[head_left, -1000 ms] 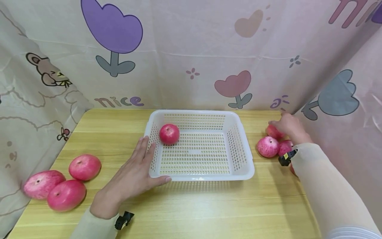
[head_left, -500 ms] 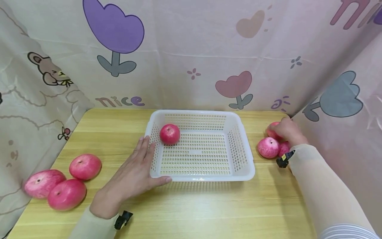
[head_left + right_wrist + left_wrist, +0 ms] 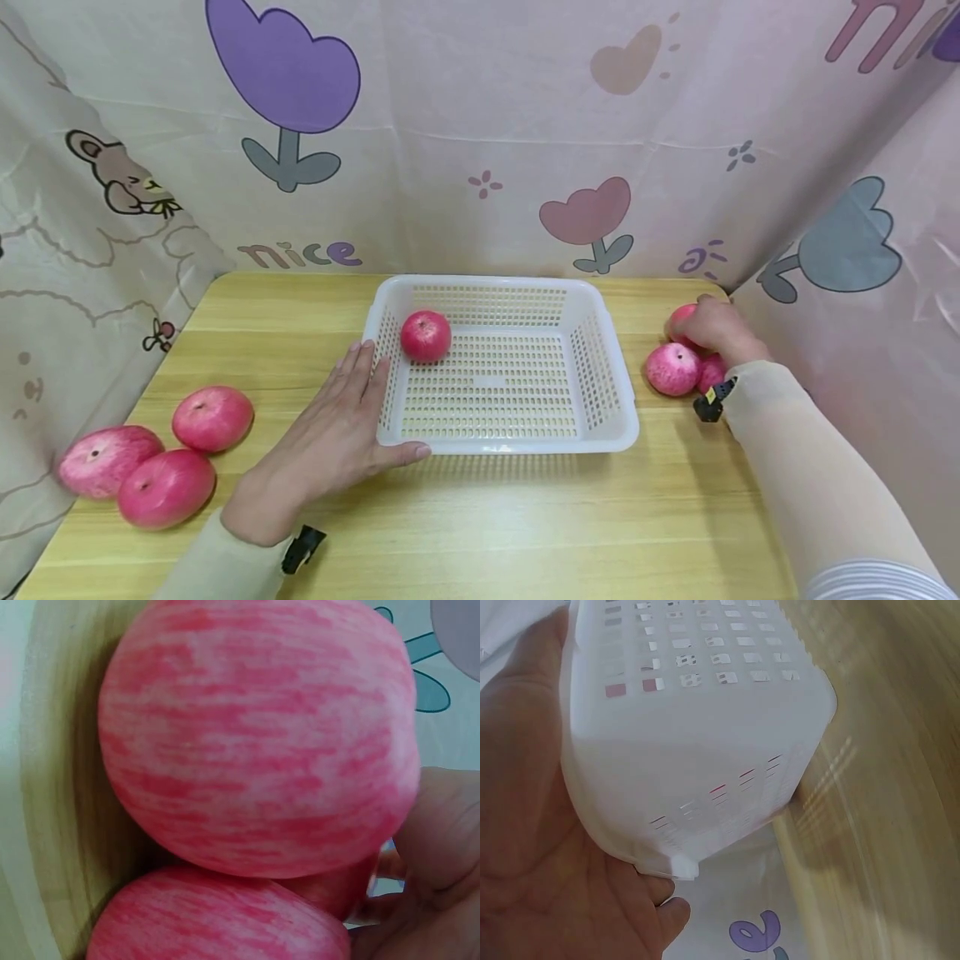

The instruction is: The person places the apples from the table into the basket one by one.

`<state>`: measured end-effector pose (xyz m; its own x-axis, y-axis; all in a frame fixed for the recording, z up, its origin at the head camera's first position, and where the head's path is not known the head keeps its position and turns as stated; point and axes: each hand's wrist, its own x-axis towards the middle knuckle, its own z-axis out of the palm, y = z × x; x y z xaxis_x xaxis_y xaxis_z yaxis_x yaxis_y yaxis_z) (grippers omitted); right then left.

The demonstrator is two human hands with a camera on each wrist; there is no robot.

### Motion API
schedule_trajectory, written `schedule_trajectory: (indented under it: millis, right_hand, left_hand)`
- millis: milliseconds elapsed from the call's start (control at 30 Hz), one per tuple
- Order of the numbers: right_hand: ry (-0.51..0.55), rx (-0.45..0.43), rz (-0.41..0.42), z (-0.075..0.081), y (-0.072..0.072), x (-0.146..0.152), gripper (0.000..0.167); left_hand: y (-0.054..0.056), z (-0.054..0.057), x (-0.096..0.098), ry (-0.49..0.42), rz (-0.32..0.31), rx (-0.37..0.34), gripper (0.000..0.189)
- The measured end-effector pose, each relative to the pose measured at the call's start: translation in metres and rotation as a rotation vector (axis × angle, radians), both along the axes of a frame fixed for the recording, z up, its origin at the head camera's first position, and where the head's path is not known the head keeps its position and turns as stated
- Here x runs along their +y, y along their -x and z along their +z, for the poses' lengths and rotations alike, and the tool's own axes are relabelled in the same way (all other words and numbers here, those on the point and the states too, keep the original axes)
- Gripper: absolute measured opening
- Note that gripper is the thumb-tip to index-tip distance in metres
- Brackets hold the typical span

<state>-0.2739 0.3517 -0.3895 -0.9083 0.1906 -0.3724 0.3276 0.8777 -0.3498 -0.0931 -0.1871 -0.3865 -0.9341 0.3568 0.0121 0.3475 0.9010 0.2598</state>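
A white perforated plastic basket (image 3: 506,448) stands on the wooden table, with one red apple (image 3: 425,337) inside at its left. Against the basket's left rim and front corner rests my left hand (image 3: 322,446), fingers extended; the left wrist view shows its palm beside the basket wall (image 3: 697,720). At the back right, my right hand (image 3: 723,329) curls over a red apple (image 3: 681,323), gripping it from above and partly hiding it. Two more apples touch it in front: a pale-streaked one (image 3: 672,369) and a half-hidden one (image 3: 712,372). Close apples (image 3: 259,739) cover most of the right wrist view.
Several apples lie on the table; a group of three sits at the left, one of them streaked (image 3: 111,462). A printed curtain (image 3: 450,142) closes off the back and both sides. Bare table (image 3: 487,533) shows in front of the basket.
My right hand has come down over the rear apple, its fingers now closed round it. The left hand and the basket keep their place.
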Motion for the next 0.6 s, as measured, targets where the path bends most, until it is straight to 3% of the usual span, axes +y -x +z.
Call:
schedule_trajectory:
  millis: [300, 600]
  right_hand:
    - [-0.011, 0.059, 0.027, -0.0081, 0.0055, -0.004, 0.102]
    - [0.036, 0.141, 0.04, 0.0007, 0.008, -0.0051, 0.098]
  left_hand:
    - [0.0007, -0.0004, -0.0003, -0.014, 0.008, -0.01, 0.134]
    - [0.0001, -0.0007, -0.0003, -0.021, 0.003, -0.004, 0.132]
